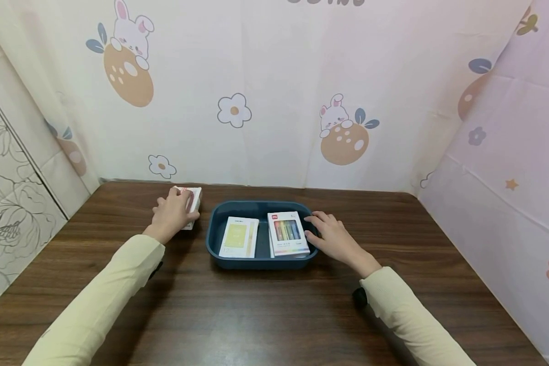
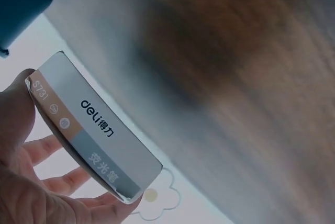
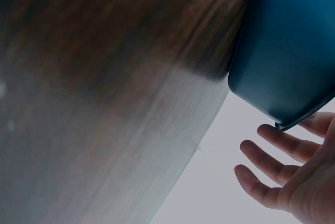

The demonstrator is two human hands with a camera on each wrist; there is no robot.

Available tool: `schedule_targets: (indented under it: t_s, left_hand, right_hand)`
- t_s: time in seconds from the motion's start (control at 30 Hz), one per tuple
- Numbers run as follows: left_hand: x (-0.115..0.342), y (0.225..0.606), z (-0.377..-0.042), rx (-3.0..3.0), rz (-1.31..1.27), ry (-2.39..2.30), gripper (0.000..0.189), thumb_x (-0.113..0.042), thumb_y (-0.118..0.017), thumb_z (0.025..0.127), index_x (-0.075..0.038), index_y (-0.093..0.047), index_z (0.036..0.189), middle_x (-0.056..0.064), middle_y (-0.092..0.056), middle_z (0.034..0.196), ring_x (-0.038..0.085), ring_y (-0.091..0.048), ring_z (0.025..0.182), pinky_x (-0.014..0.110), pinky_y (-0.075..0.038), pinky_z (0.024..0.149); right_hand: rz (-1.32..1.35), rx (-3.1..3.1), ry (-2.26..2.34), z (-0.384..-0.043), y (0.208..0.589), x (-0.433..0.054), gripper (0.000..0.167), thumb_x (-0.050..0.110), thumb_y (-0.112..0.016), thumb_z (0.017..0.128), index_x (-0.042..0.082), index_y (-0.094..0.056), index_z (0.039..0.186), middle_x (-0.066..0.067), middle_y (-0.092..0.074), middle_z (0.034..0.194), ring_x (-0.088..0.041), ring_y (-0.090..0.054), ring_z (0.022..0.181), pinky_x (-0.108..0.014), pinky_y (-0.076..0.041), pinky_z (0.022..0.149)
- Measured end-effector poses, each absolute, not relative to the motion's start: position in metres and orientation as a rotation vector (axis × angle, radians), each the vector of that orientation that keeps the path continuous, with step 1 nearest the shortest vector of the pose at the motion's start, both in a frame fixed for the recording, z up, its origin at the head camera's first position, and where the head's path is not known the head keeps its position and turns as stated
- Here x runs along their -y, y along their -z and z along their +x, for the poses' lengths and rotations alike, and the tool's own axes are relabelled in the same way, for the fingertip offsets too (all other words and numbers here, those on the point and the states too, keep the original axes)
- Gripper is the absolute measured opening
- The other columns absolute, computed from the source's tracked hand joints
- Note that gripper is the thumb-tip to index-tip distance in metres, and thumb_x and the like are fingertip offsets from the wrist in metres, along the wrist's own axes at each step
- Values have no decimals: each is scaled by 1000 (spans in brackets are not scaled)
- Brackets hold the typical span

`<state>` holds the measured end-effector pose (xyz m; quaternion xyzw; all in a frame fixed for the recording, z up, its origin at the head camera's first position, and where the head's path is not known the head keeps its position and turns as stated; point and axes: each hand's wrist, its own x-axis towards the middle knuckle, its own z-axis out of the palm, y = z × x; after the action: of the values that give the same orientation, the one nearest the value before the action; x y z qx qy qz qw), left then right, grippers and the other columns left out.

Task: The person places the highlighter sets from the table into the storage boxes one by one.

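My left hand (image 1: 171,216) grips a small white box of highlighters (image 1: 193,203) between thumb and fingers, left of the blue bin. In the left wrist view that highlighter box (image 2: 99,130) shows its end with "deli" lettering and an orange-and-grey band. The dark blue bin (image 1: 261,263) holds a white box with a yellow-green panel (image 1: 239,238) on its left side. On its right side lies a white box with colourful sticks pictured (image 1: 288,234), stacked over another box. At the bin's right rim is my right hand (image 1: 336,239), fingers spread loosely, fingertips right at the edge (image 3: 282,126).
The brown wooden table (image 1: 265,315) runs back to a light curtain (image 1: 274,142) printed with rabbits and flowers. A similar curtain (image 1: 498,168) hangs along the right side, and a panel with line-drawn flowers (image 1: 13,203) stands at left.
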<state>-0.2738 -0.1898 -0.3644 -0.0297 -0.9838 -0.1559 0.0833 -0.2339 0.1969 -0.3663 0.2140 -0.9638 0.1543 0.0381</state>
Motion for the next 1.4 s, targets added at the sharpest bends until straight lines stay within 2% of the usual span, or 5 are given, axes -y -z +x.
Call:
schedule_targets:
  t_s: [0.73,1.0,1.4]
  left_hand:
    - [151,318,-252,2851,-132,503,54,-31,-62,82,-9,-45,128,26,-38,128,48,-44,95,63,-41,74]
    - [128,316,-242,2873,-188,477,56,-33,-65,81,-12,-44,129,24,-37,131,46,-44,94,63,-42,76]
    - [100,320,-230,2866,-260,490,51,-36,-66,80,-12,-49,122,21,-41,127,46,-46,92,60,-43,72]
  right_hand:
    - [664,2948,-468,-235,364,-196,45,35,-48,92,8,-51,127,-16,-43,135,-36,-40,123,-59,-32,96]
    - [661,2953,-468,-234,365,-197,45,35,-48,92,8,-51,128,-17,-43,136,-37,-40,123,-59,-32,96]
    - [668,2943,-478,-234,365,-197,45,36,-45,93,8,-50,128,-16,-42,136,-37,-39,124,-59,-31,96]
